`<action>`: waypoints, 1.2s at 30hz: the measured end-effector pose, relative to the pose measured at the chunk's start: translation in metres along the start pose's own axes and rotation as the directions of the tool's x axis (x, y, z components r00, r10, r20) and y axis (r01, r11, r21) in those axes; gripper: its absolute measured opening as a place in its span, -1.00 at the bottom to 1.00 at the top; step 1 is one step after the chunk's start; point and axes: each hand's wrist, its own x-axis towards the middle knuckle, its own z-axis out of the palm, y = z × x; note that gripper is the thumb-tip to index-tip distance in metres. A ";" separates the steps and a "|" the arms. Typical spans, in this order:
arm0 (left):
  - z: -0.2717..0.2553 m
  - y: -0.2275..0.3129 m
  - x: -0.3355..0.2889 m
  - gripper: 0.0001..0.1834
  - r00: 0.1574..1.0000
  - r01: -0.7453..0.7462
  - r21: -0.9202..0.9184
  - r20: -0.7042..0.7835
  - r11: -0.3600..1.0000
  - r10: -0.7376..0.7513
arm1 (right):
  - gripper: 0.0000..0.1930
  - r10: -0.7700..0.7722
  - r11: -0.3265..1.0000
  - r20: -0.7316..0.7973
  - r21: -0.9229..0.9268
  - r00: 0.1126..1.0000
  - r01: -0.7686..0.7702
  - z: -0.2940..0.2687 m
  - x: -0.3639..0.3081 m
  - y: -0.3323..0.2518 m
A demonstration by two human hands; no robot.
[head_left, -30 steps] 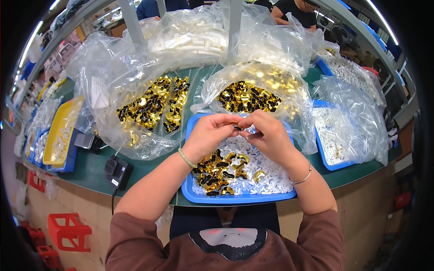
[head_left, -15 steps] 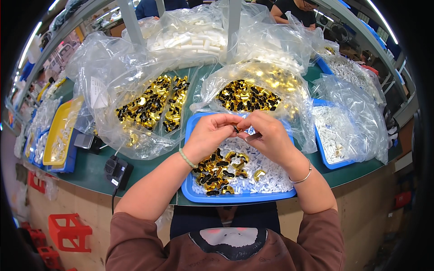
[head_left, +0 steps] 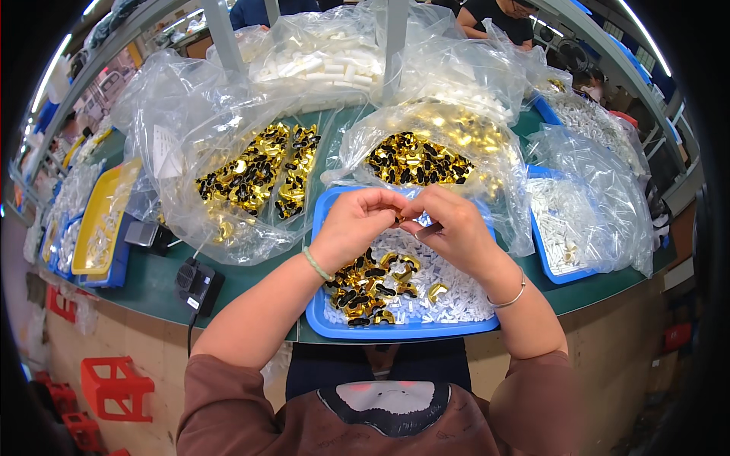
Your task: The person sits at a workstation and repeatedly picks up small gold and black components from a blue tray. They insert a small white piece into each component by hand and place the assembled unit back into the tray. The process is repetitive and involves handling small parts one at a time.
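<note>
Both my hands meet over the far part of a blue tray (head_left: 403, 332). My left hand (head_left: 353, 229) pinches a small gold-and-black piece (head_left: 398, 218), mostly covered by fingers. Against its other side, the fingertips of my right hand (head_left: 455, 232) are pressed together. A small shiny metallic object (head_left: 428, 230) shows under my right fingers; its kind is unclear. Below my hands, a heap of curved gold-and-black pieces (head_left: 357, 289) lies on the tray's left half. Many small white pieces (head_left: 460, 292) cover the rest of the tray's bottom.
Clear plastic bags with more gold-and-black pieces (head_left: 255, 178) lie beyond the tray. Another blue tray (head_left: 566, 277) with white pieces stands at right. On the left are a black device (head_left: 199, 285) with a cable and a yellow tray (head_left: 95, 228). A person (head_left: 502, 21) sits across the table.
My fingers have shifted slightly around the small piece, which is now more covered. The hands otherwise stay in the same place over the tray.
</note>
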 end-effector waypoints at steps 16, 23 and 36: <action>-0.004 0.001 0.001 -0.66 0.998 0.061 -0.066 -0.020 0.996 -0.063 | -0.82 0.099 0.994 -0.018 0.039 0.995 -0.098 -0.002 0.001 0.001; -0.005 -0.003 0.002 -0.71 0.998 0.024 -0.012 -0.056 1.000 -0.025 | -0.81 0.132 0.989 -0.161 0.088 0.978 -0.118 -0.010 0.005 -0.001; -0.006 0.000 0.002 -0.64 0.995 0.043 -0.080 -0.087 0.996 -0.050 | -0.74 0.267 0.945 -0.172 0.240 0.948 -0.223 -0.015 0.002 0.003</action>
